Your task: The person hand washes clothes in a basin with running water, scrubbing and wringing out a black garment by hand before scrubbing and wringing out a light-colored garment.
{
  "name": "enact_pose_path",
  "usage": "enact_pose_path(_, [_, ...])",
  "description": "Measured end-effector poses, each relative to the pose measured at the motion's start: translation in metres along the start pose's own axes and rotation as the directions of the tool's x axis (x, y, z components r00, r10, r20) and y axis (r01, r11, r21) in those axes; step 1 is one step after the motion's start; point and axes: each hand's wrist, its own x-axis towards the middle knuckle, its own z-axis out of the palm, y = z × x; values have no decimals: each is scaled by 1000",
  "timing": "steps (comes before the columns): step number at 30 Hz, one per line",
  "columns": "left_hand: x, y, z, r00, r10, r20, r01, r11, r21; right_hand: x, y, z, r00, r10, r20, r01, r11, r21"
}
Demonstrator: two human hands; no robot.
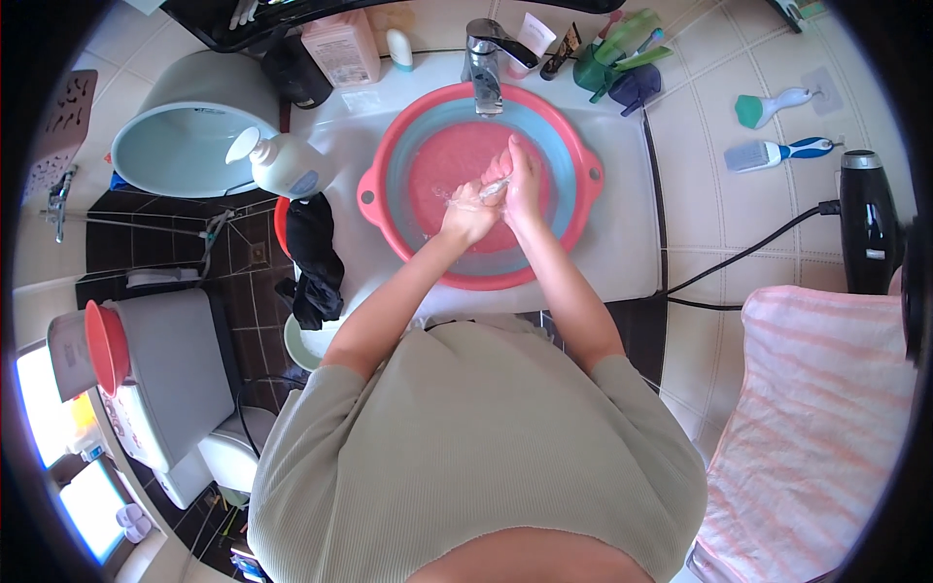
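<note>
My left hand (468,213) and my right hand (523,181) are together above a pink and blue plastic basin (373,199) set in the white sink. Both are closed against each other, fingers partly hidden. Something whitish and shiny shows between them; whether it is lather, water or a small object I cannot make out. Splashes glint beside the left fingers. Shallow water seems to cover the basin's pink bottom. Behind the basin, the chrome faucet (486,63) reaches over its far rim, apart from my hands.
A white pump bottle (287,165) and black cloth (314,257) lie along the sink's left side, near a large pale-blue bucket (194,107). Tubes and green cups (595,73) line the back. At right hang brushes (777,153), a black hair dryer (865,223) and a pink-striped towel (816,418).
</note>
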Motion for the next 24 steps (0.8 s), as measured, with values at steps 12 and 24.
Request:
enact_pose_path(12, [-12,-19,-42,876,88,474,460,138,-877,-17,-1,-7,872,-399,284,484,794,-369])
enact_pose_path(24, [-1,-66,-4,892,242,382,343,189,-920,-51,7,18,407,-254,878,885,346,-310])
